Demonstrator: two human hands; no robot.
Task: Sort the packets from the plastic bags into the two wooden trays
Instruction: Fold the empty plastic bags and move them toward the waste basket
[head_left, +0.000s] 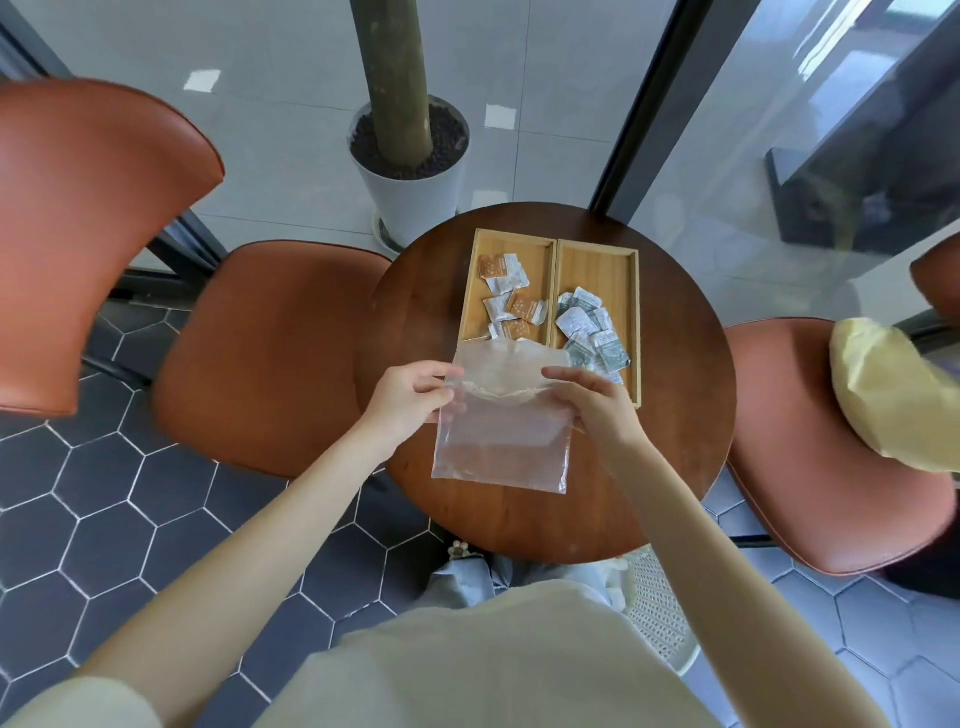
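A clear plastic bag hangs over the round wooden table, held at its top edge by both hands. My left hand pinches its left side and my right hand pinches its right side. The bag looks empty. Behind it two wooden trays stand side by side. The left tray holds several orange-and-white packets. The right tray holds several grey-green-and-white packets. The bag's top covers the near ends of both trays.
Brown leather chairs stand to the left and right of the table. A yellowish bag lies on the right chair. A white pot with a tree trunk stands behind the table. A glass wall rises at the back right.
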